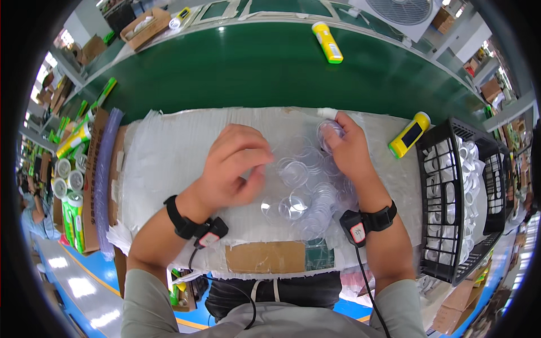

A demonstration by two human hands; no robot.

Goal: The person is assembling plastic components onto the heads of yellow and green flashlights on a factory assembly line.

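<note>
My right hand (351, 147) is closed on a few clear round plastic discs (326, 137), pinched between thumb and fingers. Something white shows at its index fingertip, too small to name. To its left, my left hand (238, 163) hovers over the white-covered work surface (169, 163), fingers curved, thumb apart, nothing visible in it. Between and below the hands lies a loose pile of more clear discs (318, 208), partly overlapping like a fanned stack. Each wrist wears a black strap with a small cabled device.
A black crate (438, 267) of white ring-shaped parts stands at the right, beside a yellow flashlight-shaped item (409, 135). Another yellow item (327, 42) lies on the green conveyor belt (225, 67). At the left is a cardboard box (93, 186) of green-yellow items.
</note>
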